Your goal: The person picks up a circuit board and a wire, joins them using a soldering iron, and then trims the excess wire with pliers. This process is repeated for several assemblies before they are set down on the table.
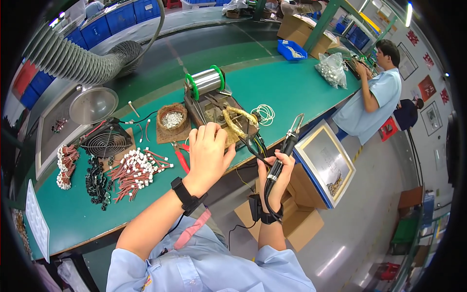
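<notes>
In my right hand [278, 177] is a black corded soldering iron [289, 145], held upright with its looped metal tip pointing up and away. My left hand [210, 152] is raised by the near side of a soldering stand [204, 108], fingers apart and slightly bent; I see nothing held in it. On the stand sit a green-flanged spool of solder wire [206, 82] and a yellowish wrapped ring [232, 127]. Red-handled pliers [181, 156] lie beside my left hand, partly behind it. To its left is a brown round bowl of small pale parts [172, 118].
On the green bench [146, 214] are red wires with white connectors [137, 170], black parts [97, 182] and a small fan [108, 143]. A grey duct [78, 56] hangs at left. An open carton [296, 219] stands below right. Another person [374, 92] works at far right.
</notes>
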`<action>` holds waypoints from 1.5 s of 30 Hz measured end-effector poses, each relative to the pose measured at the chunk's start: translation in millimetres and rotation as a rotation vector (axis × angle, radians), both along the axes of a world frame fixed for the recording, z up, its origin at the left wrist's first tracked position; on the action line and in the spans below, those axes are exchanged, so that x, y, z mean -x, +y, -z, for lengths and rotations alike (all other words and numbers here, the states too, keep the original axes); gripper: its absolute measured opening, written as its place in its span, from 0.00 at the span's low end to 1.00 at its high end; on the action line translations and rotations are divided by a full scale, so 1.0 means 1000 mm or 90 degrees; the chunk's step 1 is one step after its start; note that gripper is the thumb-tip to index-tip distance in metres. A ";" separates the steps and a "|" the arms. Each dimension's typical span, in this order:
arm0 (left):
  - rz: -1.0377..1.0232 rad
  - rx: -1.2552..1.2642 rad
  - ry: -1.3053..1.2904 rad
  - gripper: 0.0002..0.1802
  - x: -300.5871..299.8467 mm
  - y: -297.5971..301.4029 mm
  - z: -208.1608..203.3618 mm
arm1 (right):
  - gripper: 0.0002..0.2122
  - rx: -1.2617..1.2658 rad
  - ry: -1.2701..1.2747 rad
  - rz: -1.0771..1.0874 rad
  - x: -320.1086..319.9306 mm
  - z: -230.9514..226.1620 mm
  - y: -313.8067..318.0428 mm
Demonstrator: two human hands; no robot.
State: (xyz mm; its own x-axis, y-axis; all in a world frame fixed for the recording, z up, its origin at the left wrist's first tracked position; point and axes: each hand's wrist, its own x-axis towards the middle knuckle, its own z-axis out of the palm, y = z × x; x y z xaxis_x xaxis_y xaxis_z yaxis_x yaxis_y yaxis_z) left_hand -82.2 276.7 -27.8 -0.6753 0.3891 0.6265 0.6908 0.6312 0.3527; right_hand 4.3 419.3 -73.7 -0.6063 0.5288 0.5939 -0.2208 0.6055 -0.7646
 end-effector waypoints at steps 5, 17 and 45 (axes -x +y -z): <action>0.028 0.007 0.001 0.14 -0.004 -0.006 0.001 | 0.19 0.045 -0.011 0.005 0.001 0.031 -0.003; 0.023 0.013 -0.118 0.09 -0.069 -0.135 -0.032 | 0.21 0.146 0.031 0.082 -0.093 -0.026 -0.007; -0.074 -0.163 -0.231 0.02 -0.111 -0.299 0.013 | 0.09 1.060 0.198 0.040 -0.082 0.010 -0.084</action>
State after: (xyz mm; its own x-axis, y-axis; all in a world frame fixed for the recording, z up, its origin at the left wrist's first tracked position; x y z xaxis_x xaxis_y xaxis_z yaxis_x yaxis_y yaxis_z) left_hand 29.3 -22.5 -40.7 -0.8986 0.1612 0.4081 0.4241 0.5581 0.7132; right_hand 86.1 335.1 -83.3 -0.5379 0.6739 -0.5064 -0.4835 -0.7387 -0.4695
